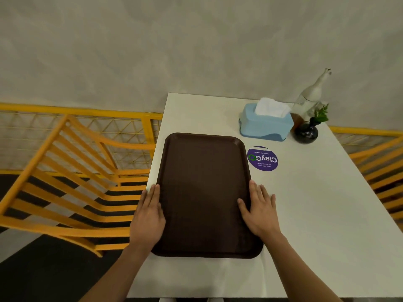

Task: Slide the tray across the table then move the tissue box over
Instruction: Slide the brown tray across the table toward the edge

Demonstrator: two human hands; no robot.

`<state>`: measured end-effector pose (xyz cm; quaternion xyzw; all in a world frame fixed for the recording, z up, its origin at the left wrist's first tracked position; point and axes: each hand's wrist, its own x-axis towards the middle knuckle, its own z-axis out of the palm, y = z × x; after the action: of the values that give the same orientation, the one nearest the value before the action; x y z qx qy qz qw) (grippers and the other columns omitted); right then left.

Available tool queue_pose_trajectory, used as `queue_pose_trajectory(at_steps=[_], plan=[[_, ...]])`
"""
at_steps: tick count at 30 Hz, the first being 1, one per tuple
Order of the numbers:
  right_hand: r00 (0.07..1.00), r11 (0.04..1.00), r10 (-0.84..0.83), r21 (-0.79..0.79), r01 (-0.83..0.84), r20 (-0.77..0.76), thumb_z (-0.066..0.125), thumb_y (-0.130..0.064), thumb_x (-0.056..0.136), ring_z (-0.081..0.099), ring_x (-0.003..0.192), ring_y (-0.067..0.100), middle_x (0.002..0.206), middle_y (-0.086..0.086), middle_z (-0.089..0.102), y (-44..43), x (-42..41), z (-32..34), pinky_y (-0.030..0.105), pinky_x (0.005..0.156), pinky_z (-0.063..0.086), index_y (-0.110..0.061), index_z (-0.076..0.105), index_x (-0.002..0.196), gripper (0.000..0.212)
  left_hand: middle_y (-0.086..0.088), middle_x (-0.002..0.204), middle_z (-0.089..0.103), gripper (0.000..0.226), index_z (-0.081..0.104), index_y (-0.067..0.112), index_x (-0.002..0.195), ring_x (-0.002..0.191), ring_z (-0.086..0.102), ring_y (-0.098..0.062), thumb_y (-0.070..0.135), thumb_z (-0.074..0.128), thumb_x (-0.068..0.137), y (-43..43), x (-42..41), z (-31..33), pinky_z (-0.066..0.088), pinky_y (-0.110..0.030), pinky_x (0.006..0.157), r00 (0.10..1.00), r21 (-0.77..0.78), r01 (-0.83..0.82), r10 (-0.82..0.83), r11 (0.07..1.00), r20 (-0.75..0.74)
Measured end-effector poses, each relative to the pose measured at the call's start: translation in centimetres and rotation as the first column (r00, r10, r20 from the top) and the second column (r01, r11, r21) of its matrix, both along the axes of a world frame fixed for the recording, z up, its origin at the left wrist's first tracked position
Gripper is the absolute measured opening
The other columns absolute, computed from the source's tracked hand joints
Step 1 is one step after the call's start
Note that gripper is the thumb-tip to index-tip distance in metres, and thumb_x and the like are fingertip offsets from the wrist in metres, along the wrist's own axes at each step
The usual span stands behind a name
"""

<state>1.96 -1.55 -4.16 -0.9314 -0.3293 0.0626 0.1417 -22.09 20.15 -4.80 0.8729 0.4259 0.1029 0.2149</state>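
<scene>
A dark brown tray [205, 192] lies flat along the left side of the white table [316, 225]. My left hand [149, 214] rests flat against the tray's left rim, fingers together and stretched forward. My right hand [259, 210] lies on the tray's right rim, thumb inside the tray, fingers spread over the edge onto the table. A light blue tissue box [266, 125] with a white tissue sticking up stands at the far right, beyond the tray's far right corner and apart from it.
A round purple sticker [262, 159] lies on the table right of the tray. A dark vase with green leaves [307, 131] and a clear bottle [311, 94] stand right of the tissue box. Yellow chairs [72, 182] flank the table; a wall is behind.
</scene>
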Motion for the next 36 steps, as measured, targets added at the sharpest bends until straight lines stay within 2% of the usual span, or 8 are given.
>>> queue_pose_trajectory(at_steps=[12, 20, 26, 29, 32, 36], plan=[[1.0, 1.0, -0.008, 0.01, 0.009, -0.03, 0.03, -0.061, 0.098, 0.012, 0.153, 0.025, 0.165, 0.001, 0.023, 0.1, -0.1, 0.2, 0.052, 0.123, 0.008, -0.022, 0.006, 0.16, 0.076, -0.001, 0.163, 0.03, 0.057, 0.022, 0.018, 0.158, 0.152, 0.018, -0.02, 0.023, 0.038, 0.104, 0.0, 0.0, 0.3, 0.032, -0.041, 0.117, 1.0, -0.006, -0.012, 0.013, 1.0, 0.017], [0.999, 0.999, -0.02, -0.03, 0.019, -0.03, 0.027, -0.063, 0.099, 0.009, 0.154, 0.025, 0.166, 0.0, 0.019, 0.1, -0.2, 0.3, 0.053, 0.123, 0.003, -0.023, 0.004, 0.16, 0.077, 0.002, 0.163, 0.029, 0.058, 0.022, 0.02, 0.159, 0.153, 0.017, -0.019, 0.026, 0.038, 0.104, -0.1, -0.1, 0.7, 0.041, -0.041, 0.113, 1.0, -0.019, -0.012, 0.012, 1.0, 0.003], [0.998, 0.999, -0.038, -0.027, 0.037, -0.055, 0.027, -0.066, 0.098, 0.004, 0.154, 0.025, 0.168, -0.001, 0.013, 0.0, -0.1, 0.5, 0.054, 0.123, 0.002, -0.026, 0.002, 0.16, 0.078, -0.002, 0.164, 0.027, 0.059, 0.019, 0.023, 0.159, 0.153, 0.017, -0.023, 0.032, 0.038, 0.104, 0.1, -0.2, 1.1, 0.033, -0.045, 0.118, 0.998, -0.105, -0.007, 0.013, 0.994, 0.056], [0.992, 0.992, -0.086, 0.084, 0.094, -0.087, 0.029, -0.069, 0.096, 0.003, 0.154, 0.024, 0.168, -0.002, 0.011, -0.4, -0.2, 1.2, 0.051, 0.122, 0.003, -0.027, 0.013, 0.16, 0.078, -0.004, 0.167, 0.017, 0.064, 0.013, 0.026, 0.16, 0.153, 0.016, -0.026, 0.044, 0.036, 0.102, 0.3, -0.4, 1.6, 0.029, -0.049, 0.119, 0.998, -0.131, 0.031, -0.023, 0.991, 0.064], [0.984, 0.943, -0.149, 0.285, 0.171, -0.098, 0.041, -0.068, 0.095, 0.012, 0.151, 0.02, 0.164, -0.003, 0.023, -1.5, -0.6, 2.1, 0.046, 0.121, 0.019, -0.026, 0.037, 0.152, 0.071, -0.005, 0.168, 0.012, 0.067, 0.009, 0.029, 0.16, 0.154, 0.009, -0.027, 0.05, 0.033, 0.101, 0.5, -0.2, 2.3, 0.02, -0.049, 0.122, 0.997, -0.107, 0.059, -0.052, 0.992, 0.062], [0.977, 0.913, -0.191, 0.349, 0.212, -0.094, 0.053, -0.056, 0.095, 0.023, 0.146, 0.017, 0.159, -0.008, 0.033, -3.1, -0.1, 2.9, 0.041, 0.114, 0.03, -0.027, 0.05, 0.143, 0.056, -0.005, 0.166, 0.018, 0.065, 0.02, 0.027, 0.159, 0.154, 0.011, -0.026, 0.05, 0.038, 0.1, 0.2, 2.1, 3.9, 0.018, -0.047, 0.123, 0.987, -0.058, 0.107, -0.099, 0.993, 0.128]])
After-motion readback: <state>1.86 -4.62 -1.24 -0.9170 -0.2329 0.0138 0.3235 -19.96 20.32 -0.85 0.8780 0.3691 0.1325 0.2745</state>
